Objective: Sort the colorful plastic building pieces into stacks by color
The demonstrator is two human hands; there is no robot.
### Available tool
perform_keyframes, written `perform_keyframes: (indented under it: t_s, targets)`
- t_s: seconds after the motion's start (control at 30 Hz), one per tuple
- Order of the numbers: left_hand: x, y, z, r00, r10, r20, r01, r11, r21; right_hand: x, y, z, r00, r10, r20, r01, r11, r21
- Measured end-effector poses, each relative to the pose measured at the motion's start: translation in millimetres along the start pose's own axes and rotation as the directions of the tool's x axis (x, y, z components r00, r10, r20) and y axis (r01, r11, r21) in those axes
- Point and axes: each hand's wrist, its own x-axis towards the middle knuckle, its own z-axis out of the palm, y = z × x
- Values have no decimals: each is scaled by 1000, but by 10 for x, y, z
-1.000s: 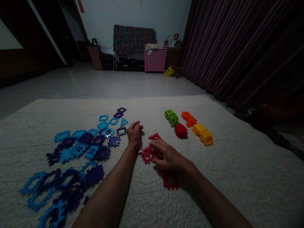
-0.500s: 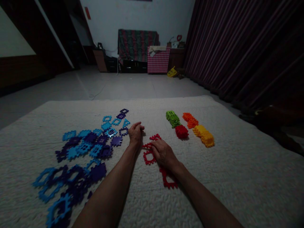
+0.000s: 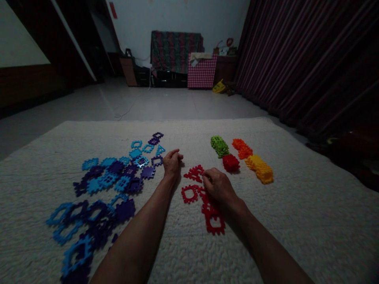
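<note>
My left hand (image 3: 173,162) rests on the pale quilted mat with its fingers loosely bent and apart, and I see nothing in it. Close to its left lie a dark purple square piece (image 3: 157,161) and a light blue triangular piece (image 3: 160,150). My right hand (image 3: 218,185) is curled over a cluster of red notched toy pieces, its fingertips close together; whatever they hold is hidden. Left of those fingertips lies a red triangular piece (image 3: 194,174), with a red square frame piece (image 3: 189,194) nearer me. Another red frame piece (image 3: 215,224) shows below my right wrist.
Blue and purple pieces (image 3: 108,179) spread over the mat's left side. Right of the middle stand green (image 3: 219,146), red (image 3: 231,163), orange (image 3: 242,148) and yellow (image 3: 259,169) stacks. Past the mat (image 3: 177,256) are tiled floor, low furniture and a dark curtain (image 3: 287,59).
My right hand has drawn back to the right, uncovering the red triangular piece and more of the red frames. My left hand keeps its place beside the purple piece. The view has shifted slightly.
</note>
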Motion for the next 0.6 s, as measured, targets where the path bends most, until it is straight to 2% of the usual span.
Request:
perform_keyframes:
  t_s: [0.17,0.23,0.33,0.43,0.6]
  targets:
    - [2,-5,-5,1000,12,6,-12,1000,14,-149,-23,-296,964,49,262,-104,974,200]
    - [2,-6,-4,1000,8,7,-8,1000,15,-193,-82,-348,956,89,280,-138,977,161]
    - [-2,-3,-3,1000,3,10,-3,1000,18,-186,-180,-346,949,163,271,-173,985,13]
    - [-3,-4,-4,1000,10,16,-10,1000,23,-135,-231,-305,929,162,333,-147,987,-70]
    - [29,-46,-19,999,41,11,-41,998,44,-108,-185,-257,933,128,336,-140,990,12]
